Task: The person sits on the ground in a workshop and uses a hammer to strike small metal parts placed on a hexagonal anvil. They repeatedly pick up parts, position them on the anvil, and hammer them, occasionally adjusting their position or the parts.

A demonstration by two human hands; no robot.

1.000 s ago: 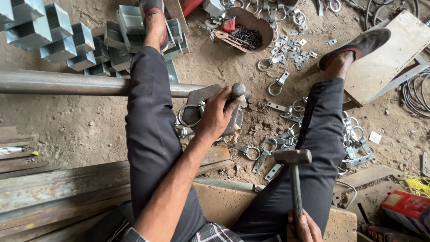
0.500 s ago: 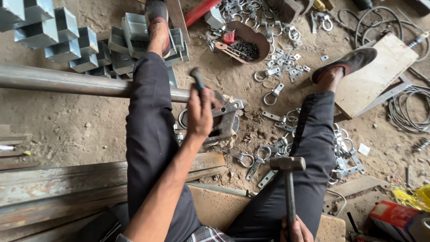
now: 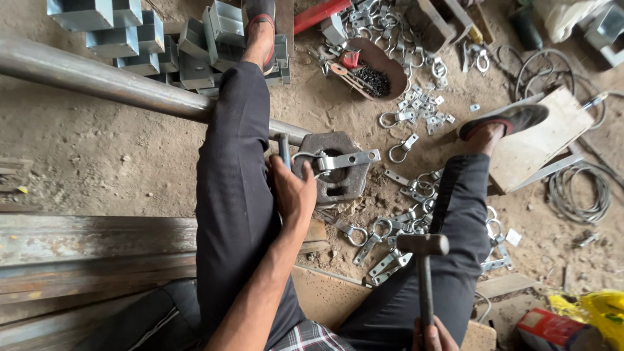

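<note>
One shallow brown bowl [image 3: 380, 65] sits on the dirt at the far side, right of the person's left leg; it holds a heap of small dark screws or nails, and a red-handled tool lies at its left rim. Around it and down toward the near right, loose galvanised ring clamps [image 3: 416, 107] are scattered over the ground. At the far left, grey metal box sections [image 3: 140, 32] are stacked in rows.

Between the person's legs lies a heavy, rusty block [image 3: 338, 172] with slots, serving as an anvil at the end of a long steel pipe [image 3: 97, 81] that runs away to the far left. One ring clamp with a flat strap [image 3: 341, 159] lies on top of the block.

The left hand [image 3: 294, 192] is closed around a short metal rod [image 3: 284, 148], held upright just beside the block's left edge and close to the clamp on it. The right hand [image 3: 432, 338], at the near edge and only partly in view, is wrapped around the handle of a hammer [image 3: 424, 246], whose head is raised near the right knee, well apart from the block.
</note>
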